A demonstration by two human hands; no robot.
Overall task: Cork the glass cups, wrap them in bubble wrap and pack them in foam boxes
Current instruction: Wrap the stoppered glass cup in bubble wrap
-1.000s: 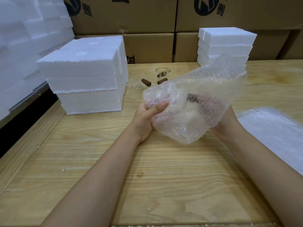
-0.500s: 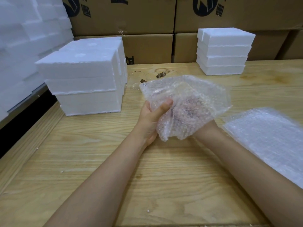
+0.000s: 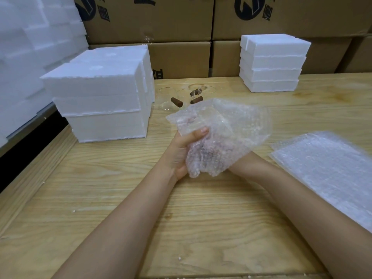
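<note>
Nearest the camera, two bare forearms reach out over the pale wooden surface (image 3: 100,198) and meet at a crumpled bundle of bubble wrap (image 3: 223,131) held just above it. The left hand (image 3: 180,152) is clamped on the bundle's near side, thumb pressed across the top of the film and fingers curled beneath. The right hand (image 3: 234,165) goes in under the wrap from the other side, and only its wrist and a pinkish blur through the bubbles show, so whether it grips or merely supports cannot be told. The cup inside is not clearly visible. It is probably light but brittle, and smooth glass can slide inside slick film, so the bundle is best cupped round its middle with even pressure, loose flaps tucked under the fingers, and never held by the film alone. The wrap itself is soft, springy and inclined to unfold. Just right of the hands lies a flat stack of spare sheets (image 3: 326,164). Beyond on the left stand stacked foam boxes (image 3: 100,101), rigid, very light and crumbly at the edges. Behind the bundle lie bare glass cups (image 3: 167,97) and brown corks (image 3: 176,102), still unwrapped. Farther right is a second foam stack (image 3: 271,63), with cardboard cartons (image 3: 181,19) behind.
</note>
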